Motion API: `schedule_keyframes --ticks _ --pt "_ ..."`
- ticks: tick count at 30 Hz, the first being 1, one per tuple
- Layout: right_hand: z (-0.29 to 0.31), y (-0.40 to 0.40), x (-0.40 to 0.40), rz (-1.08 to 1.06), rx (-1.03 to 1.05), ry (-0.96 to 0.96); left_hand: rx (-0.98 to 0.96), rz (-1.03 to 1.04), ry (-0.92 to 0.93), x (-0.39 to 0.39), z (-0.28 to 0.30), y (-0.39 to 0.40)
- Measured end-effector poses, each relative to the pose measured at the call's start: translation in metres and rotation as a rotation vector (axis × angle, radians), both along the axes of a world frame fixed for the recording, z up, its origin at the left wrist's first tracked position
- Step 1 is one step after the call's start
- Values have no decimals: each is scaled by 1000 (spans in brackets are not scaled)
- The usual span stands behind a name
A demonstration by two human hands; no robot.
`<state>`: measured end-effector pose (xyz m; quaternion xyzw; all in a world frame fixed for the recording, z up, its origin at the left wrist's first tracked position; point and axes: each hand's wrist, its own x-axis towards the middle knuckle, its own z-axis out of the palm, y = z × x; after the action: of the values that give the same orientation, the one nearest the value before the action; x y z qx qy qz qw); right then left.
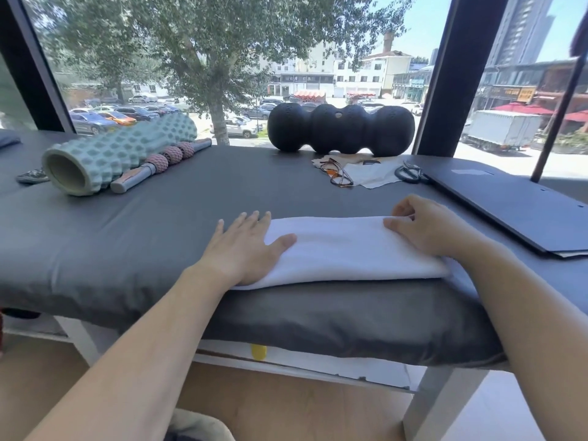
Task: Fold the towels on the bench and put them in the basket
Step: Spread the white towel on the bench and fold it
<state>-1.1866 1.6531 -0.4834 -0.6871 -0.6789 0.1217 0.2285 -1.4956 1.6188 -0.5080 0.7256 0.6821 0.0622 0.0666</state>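
A white towel [343, 249], folded into a long strip, lies near the front edge of the grey padded bench [127, 237]. My left hand [245, 246] rests flat on the towel's left end, fingers spread, thumb on the cloth. At the towel's far right corner my right hand [426, 227] has its fingers curled, pinching the edge. No basket is in view.
At the back left lie a mint foam roller [111, 154] and a pink-and-grey massage stick [162, 163]. A black peanut-shaped roller [340, 128] stands by the window. Glasses [337, 173] on a cloth, scissors [410, 173] and a dark flat board [515, 205] occupy the right.
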Motion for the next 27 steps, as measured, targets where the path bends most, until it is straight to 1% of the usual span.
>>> schedule_keyframes --ticks 3,8,11,13,15,18,21,24,25,27 --pt "0 2 9 -22 31 -40 41 -8 8 2 0 -3" --pt "3 1 10 -23 89 42 185 -83 108 9 11 -9" --pt "9 2 8 -23 172 114 197 -194 -1 19 18 -13" --pt "9 5 4 -38 189 104 183 -237 -75 30 24 -19" --pt "2 10 3 -73 156 43 163 -260 -95 40 25 -24" --pt "-10 14 2 -108 88 -20 60 -285 -49 47 18 -22" --pt "-12 14 0 -130 97 -21 -71 -214 -10 46 9 -13" --pt "-8 7 -2 -210 111 -52 -93 -172 -4 48 8 -8" --pt "-4 4 -1 -252 67 -95 -97 -169 6 49 9 -8" --pt "4 -3 -1 -300 -88 -180 -117 -173 22 50 11 -9"
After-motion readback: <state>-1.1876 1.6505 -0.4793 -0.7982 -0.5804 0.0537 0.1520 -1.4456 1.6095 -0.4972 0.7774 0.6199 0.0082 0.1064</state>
